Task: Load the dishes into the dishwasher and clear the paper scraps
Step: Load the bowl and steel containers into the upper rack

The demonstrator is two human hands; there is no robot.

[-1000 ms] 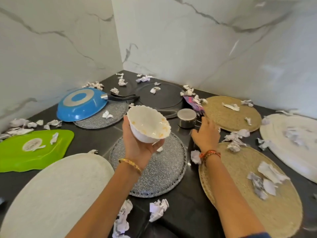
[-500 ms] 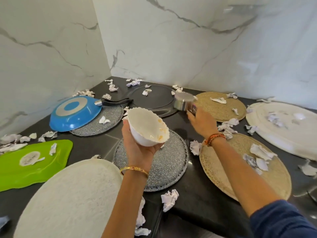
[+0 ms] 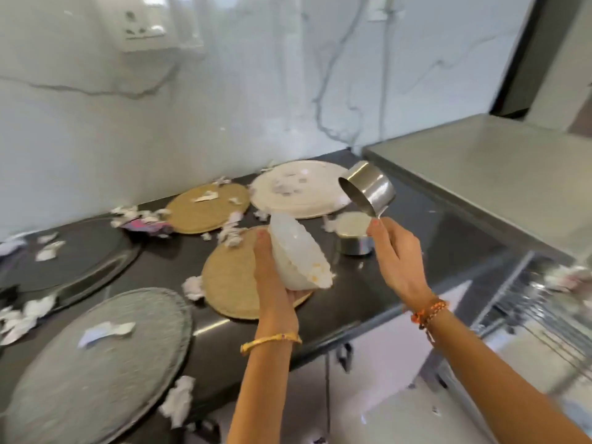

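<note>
My left hand (image 3: 272, 270) grips a white scalloped bowl (image 3: 298, 254), tilted on its side with orange food specks near the rim. My right hand (image 3: 397, 254) pinches the handle of a small steel measuring cup (image 3: 368, 189), lifted above the dark counter (image 3: 400, 283). A second steel cup (image 3: 354, 233) stands on the counter just below it. Crumpled paper scraps (image 3: 229, 233) lie scattered over the mats and counter. A wire dishwasher rack (image 3: 544, 302) shows at the lower right.
Two woven round mats (image 3: 208, 206), a white round plate (image 3: 298, 190), a black tray (image 3: 73, 261) and a grey glitter mat (image 3: 96, 373) cover the counter. A steel worktop (image 3: 496, 174) sits at the right. A wall socket (image 3: 144, 27) is at the upper left.
The view has swung right. My right hand has lifted the steel cup off the counter and carried it rightward; my left hand has moved right too, tipping the bowl.
</note>
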